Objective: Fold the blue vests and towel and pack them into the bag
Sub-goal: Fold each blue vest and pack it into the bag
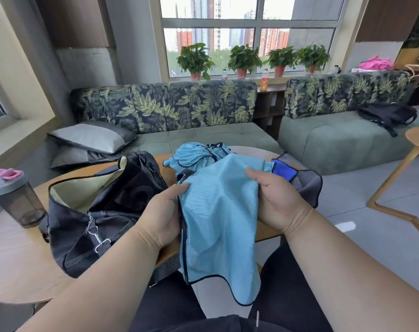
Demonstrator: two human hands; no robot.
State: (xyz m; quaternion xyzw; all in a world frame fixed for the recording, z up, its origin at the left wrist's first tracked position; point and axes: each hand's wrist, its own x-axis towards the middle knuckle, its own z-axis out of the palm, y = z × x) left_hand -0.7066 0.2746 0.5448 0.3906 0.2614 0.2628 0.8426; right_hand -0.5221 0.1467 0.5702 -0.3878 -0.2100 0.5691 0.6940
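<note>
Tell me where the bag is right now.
In the head view, the black bag sits open on the round wooden table, left of the light blue vest held in both hands, with the shaker bottle further left.

A leaf-patterned sofa [170, 109] with grey pillows [93, 136] sits beneath a window lined with potted plants [243, 59], a shaker bottle [13, 197] standing on the wooden table [19, 255].

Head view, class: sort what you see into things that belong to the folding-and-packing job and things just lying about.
Job: held vest, left hand, right hand, second vest, towel, open bag.

Lying about: shaker bottle, pillows, backpack, potted plants, orange bottle.
</note>
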